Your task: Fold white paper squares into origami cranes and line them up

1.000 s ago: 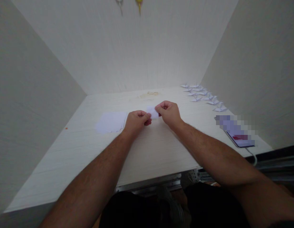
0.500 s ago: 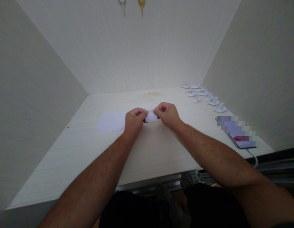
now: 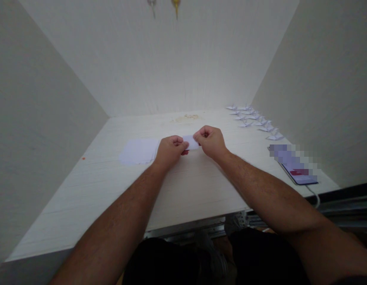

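White paper, a small slip (image 3: 191, 143), spans the gap between two hands, just right of the stack (image 3: 138, 151) on the counter (image 3: 186, 194). The left hand (image 3: 170, 149), at the stack's right edge, has a narrow grip, thumb and fingers pinching the slip's near end. The right hand (image 3: 211, 141), farther from the stack, pinches the other end just as closely. Well right of the stack sit folded cranes (image 3: 266, 129) in rows and a phone (image 3: 291, 164) (its screen blurred into blocks) with a cable (image 3: 318, 198). An orange speck (image 3: 84, 158) lies left of the stack.
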`<move>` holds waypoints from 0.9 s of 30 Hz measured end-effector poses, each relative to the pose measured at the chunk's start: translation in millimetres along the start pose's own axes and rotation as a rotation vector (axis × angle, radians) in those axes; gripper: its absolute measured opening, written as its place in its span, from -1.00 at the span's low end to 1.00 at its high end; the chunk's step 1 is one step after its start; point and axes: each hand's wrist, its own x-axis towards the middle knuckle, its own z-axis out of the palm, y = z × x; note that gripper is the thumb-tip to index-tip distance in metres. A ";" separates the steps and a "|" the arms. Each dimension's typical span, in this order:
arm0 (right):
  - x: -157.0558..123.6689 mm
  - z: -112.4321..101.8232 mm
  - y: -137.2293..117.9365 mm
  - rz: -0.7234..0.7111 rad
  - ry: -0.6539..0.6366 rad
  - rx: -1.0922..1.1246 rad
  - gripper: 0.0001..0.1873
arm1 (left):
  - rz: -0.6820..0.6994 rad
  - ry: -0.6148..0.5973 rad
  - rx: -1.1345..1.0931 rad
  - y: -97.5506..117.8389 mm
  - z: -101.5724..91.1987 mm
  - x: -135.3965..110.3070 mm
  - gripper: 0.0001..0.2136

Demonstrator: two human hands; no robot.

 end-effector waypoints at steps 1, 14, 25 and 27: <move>-0.4 -0.6 -0.8 -0.009 -0.020 -0.036 -0.85 | 0.021 -0.025 0.070 0.2 -1.2 -0.4 -0.83; -4.3 -7.2 -7.9 -0.065 -0.321 -0.109 -0.89 | 0.146 -0.182 0.221 -2.5 -6.4 -0.9 -0.86; -11.7 8.3 -7.3 0.130 -0.314 0.256 -0.63 | 0.043 0.084 -0.359 -7.9 5.3 4.7 -0.84; -12.3 10.6 -8.2 0.152 -0.295 0.276 -0.64 | 0.073 0.110 -0.367 -8.5 7.1 3.7 -0.85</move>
